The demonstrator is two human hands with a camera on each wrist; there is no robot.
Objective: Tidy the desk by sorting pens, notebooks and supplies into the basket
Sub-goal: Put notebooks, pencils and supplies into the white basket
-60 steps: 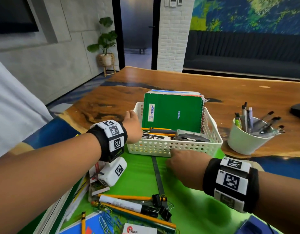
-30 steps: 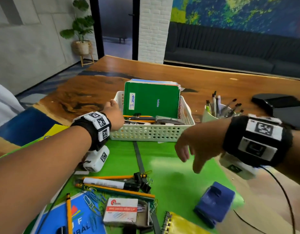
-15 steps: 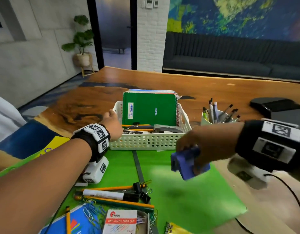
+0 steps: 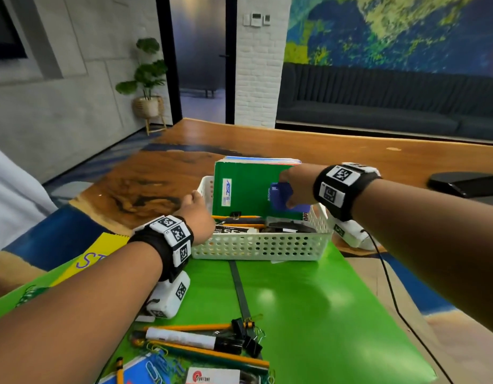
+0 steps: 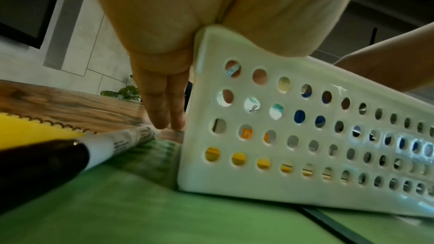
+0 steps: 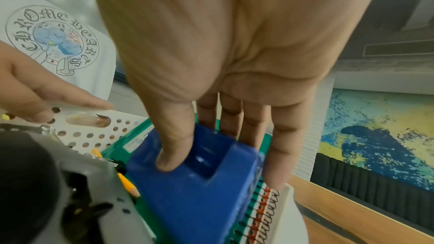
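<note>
The white perforated basket (image 4: 262,245) stands on the green mat, with a green spiral notebook (image 4: 245,195) upright against its back wall and pencils and dark tools lying inside. My left hand (image 4: 196,214) holds the basket's left front corner. Its fingers (image 5: 164,99) lie straight down the outside of the basket (image 5: 305,136), and the thumb shows through the holes. My right hand (image 4: 298,187) grips a blue plastic desk tool (image 4: 281,198) over the basket's right half, in front of the notebook. The thumb (image 6: 173,151) presses into the blue tool (image 6: 195,183), with the fingers behind it.
On the green mat (image 4: 309,300) near me lie pencils, a white marker (image 4: 189,339), black binder clips (image 4: 248,336), paper clips, a paper clip box (image 4: 212,376) and a black ruler (image 4: 239,289). A yellow notebook (image 4: 101,253) lies at the left. A black flat object (image 4: 461,184) sits far right.
My right hand took the blue tool from the mat's right side and carried it up and over the basket. My left hand stayed on the basket's corner.
</note>
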